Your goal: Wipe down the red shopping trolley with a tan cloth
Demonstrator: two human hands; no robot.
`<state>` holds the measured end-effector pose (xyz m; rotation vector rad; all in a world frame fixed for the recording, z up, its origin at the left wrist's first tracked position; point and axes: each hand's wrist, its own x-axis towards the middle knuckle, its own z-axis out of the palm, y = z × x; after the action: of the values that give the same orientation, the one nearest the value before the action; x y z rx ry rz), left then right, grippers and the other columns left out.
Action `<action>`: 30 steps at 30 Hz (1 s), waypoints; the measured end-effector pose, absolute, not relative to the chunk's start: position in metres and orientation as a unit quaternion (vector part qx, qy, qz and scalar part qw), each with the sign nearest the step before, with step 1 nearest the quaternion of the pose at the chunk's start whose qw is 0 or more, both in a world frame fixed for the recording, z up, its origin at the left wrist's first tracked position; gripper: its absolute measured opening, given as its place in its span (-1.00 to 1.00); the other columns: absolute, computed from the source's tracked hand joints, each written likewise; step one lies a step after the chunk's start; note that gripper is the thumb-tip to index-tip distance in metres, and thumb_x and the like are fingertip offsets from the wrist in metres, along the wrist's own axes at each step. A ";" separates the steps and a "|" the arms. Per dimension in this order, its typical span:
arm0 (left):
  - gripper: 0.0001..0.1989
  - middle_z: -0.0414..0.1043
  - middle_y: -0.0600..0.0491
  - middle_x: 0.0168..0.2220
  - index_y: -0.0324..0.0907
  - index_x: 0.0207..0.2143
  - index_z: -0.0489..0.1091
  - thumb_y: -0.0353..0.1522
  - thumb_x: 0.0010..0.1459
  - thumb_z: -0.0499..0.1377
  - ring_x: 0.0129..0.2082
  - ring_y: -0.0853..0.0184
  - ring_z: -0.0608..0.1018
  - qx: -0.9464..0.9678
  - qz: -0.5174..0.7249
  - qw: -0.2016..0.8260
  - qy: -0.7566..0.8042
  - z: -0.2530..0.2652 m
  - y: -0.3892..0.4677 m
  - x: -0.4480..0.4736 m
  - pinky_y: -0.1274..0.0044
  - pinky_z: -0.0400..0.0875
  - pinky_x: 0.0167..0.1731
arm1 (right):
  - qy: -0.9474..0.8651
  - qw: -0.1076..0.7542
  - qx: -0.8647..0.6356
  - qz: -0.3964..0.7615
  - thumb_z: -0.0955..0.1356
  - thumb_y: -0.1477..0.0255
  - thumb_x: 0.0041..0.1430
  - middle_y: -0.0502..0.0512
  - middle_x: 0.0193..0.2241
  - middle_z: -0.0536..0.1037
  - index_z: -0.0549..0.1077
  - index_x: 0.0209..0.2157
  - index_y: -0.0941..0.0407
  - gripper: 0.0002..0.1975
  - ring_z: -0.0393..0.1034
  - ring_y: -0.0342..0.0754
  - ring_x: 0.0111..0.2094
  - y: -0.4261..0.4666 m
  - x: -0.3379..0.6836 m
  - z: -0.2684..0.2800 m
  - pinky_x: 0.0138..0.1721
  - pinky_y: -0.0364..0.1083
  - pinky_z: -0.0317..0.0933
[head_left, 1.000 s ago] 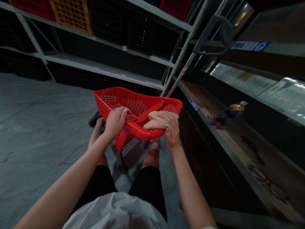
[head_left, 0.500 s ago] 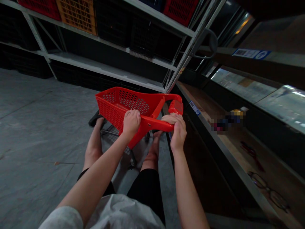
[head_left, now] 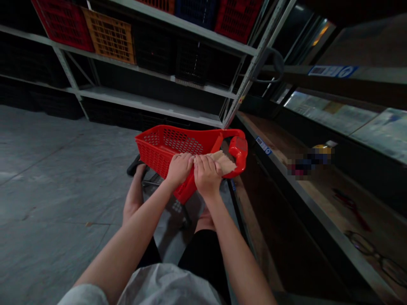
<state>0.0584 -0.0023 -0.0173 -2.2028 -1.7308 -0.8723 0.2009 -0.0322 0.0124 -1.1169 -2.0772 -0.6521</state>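
The right hand (head_left: 208,176) has slid leftward along the rim of a red shopping cart (head_left: 153,153) since half a second ago, drawing up beside the left hand (head_left: 179,169). Its fingers fold over a beige cloth (head_left: 225,163), pressing it to the rim; the cloth lies partly beneath the palm and spreads out to the hand's right, near a rounded red fitting (head_left: 239,147). The left hand curls over the cart's near edge, gripping it, its fingers just beside the right's. Beyond stands a white metal rack (head_left: 146,103) bearing a yellow crate (head_left: 111,36); at right, eyeglasses (head_left: 365,248) lie on a wooden shelf (head_left: 321,188).
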 end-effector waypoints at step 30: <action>-0.56 0.55 -0.16 -0.13 -0.17 -0.16 0.39 -0.09 0.43 -0.15 -0.09 0.04 0.53 -0.739 -0.190 0.148 -0.629 -0.043 -0.016 0.004 0.29 0.27 -0.04 | -0.833 0.300 -0.441 -0.144 0.19 0.40 0.43 0.26 0.15 0.50 0.26 0.28 0.14 -0.57 0.33 0.22 0.18 -0.027 0.204 -0.015 0.15 0.17 0.06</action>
<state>0.0038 -0.0161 -0.0430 -2.1250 -1.8106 -0.5471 0.2045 -0.0271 -0.0147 -1.1706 -2.2121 -0.3823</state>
